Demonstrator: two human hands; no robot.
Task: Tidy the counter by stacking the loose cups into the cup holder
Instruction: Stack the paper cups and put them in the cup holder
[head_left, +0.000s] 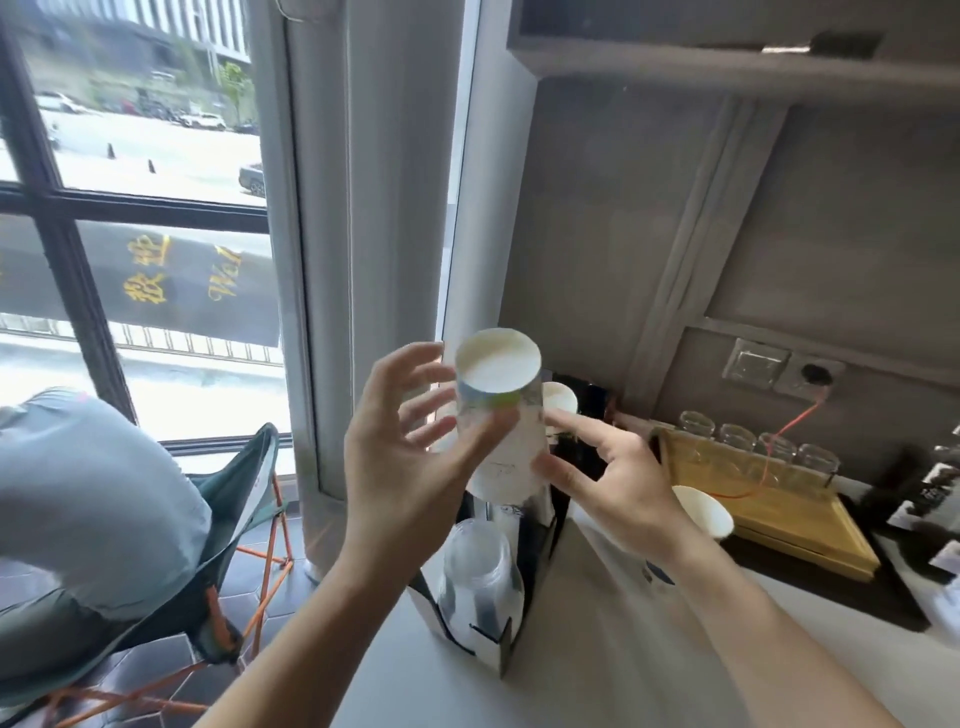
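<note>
An upside-down white paper cup with a blue-green band stands at the centre, its base facing me, on top of the cup holder, a dark and white upright rack. My left hand touches the cup's left side with spread fingers. My right hand touches its right side with thumb and forefinger. Clear plastic cups sit stacked in the holder's near slot. Another white paper cup shows behind the held one. A loose white paper cup lies on its side behind my right hand.
A wooden tray with several upturned glass jars sits on the counter at right, an orange cable across it. Dark packages stand at far right. A person sits in a folding chair at left by the window.
</note>
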